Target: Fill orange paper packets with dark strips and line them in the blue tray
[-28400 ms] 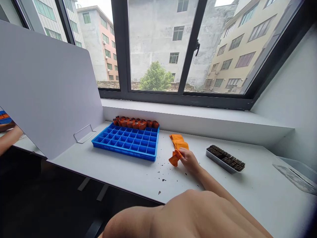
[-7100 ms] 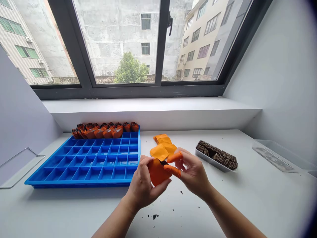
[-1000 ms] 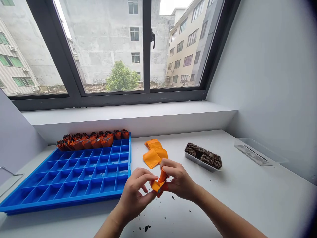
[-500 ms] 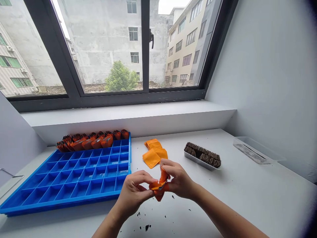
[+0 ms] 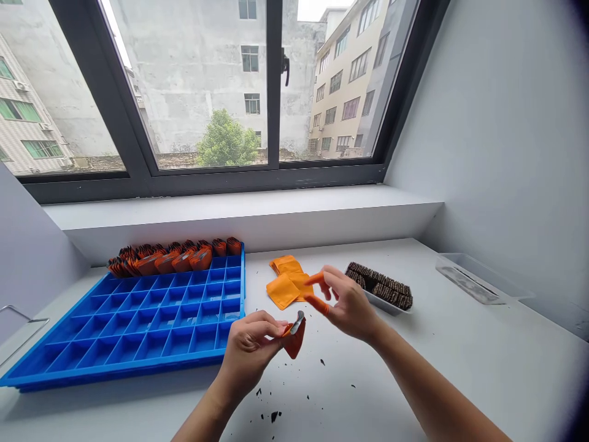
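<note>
My left hand (image 5: 251, 350) pinches a small orange pouch (image 5: 294, 339) by its open top, just in front of the blue compartment tray (image 5: 138, 325). The pouch's silvery lining shows at the mouth. My right hand (image 5: 347, 305) hovers above and to the right of the pouch, fingers spread, holding nothing, with orange finger cots on thumb and forefinger. A pile of flat orange pouches (image 5: 288, 281) lies behind the hands. A narrow tray of dark biscuits (image 5: 381, 288) sits to the right of that pile.
Filled orange pouches (image 5: 172, 258) stand in the blue tray's back row. Dark crumbs (image 5: 273, 417) dot the white table. A clear lid (image 5: 478, 285) lies at far right, a grey divider panel (image 5: 27, 258) at left, and a window sill (image 5: 239, 209) runs behind.
My right hand has let go of the pouch and lifted up and to the right, fingers opening. My left hand keeps the pouch, which now hangs from its fingers.
</note>
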A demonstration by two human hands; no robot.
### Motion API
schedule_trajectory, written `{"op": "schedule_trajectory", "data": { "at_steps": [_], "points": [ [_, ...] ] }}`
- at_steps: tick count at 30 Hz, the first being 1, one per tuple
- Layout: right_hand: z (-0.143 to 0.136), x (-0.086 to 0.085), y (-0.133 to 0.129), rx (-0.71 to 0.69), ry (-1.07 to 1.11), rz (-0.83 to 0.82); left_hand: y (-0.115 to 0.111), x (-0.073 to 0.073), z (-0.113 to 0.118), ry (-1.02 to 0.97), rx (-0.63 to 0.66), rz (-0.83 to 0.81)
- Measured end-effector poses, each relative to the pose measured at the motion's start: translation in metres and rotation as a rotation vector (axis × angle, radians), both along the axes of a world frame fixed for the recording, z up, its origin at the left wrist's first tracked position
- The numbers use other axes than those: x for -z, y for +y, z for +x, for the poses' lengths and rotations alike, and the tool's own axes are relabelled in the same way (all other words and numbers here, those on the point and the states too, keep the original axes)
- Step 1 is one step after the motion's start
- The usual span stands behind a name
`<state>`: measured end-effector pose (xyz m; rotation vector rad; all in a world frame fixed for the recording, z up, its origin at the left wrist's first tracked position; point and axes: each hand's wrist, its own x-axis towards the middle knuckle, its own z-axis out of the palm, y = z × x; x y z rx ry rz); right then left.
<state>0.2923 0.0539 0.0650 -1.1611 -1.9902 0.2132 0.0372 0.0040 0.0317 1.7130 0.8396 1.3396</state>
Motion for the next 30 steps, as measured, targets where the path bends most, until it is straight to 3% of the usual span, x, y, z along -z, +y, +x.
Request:
{"op": "schedule_trajectory", "data": {
  "at_steps": [4,6,8,13,19,30],
  "points": [
    [0.04,-0.003,0.022,0.713,-0.104,-0.139,0.001,0.003,-0.002,0.053,-0.12,0.102],
    [0.059,-0.002,0.03,0.89,-0.159,-0.294,0.001,0.004,-0.003,0.052,-0.176,0.15],
    [0.073,-0.001,0.034,0.978,-0.231,-0.477,0.002,0.005,-0.003,0.059,-0.22,0.184],
    [0.082,-0.004,0.034,1.011,-0.33,-0.698,0.004,0.004,-0.003,0.096,-0.277,0.252],
    [0.078,-0.01,0.026,0.945,-0.387,-0.735,0.004,0.003,-0.004,0.201,-0.295,0.32],
    [0.079,-0.014,0.024,0.973,-0.397,-0.767,0.006,0.001,-0.007,0.299,-0.362,0.405]
  ]
}}
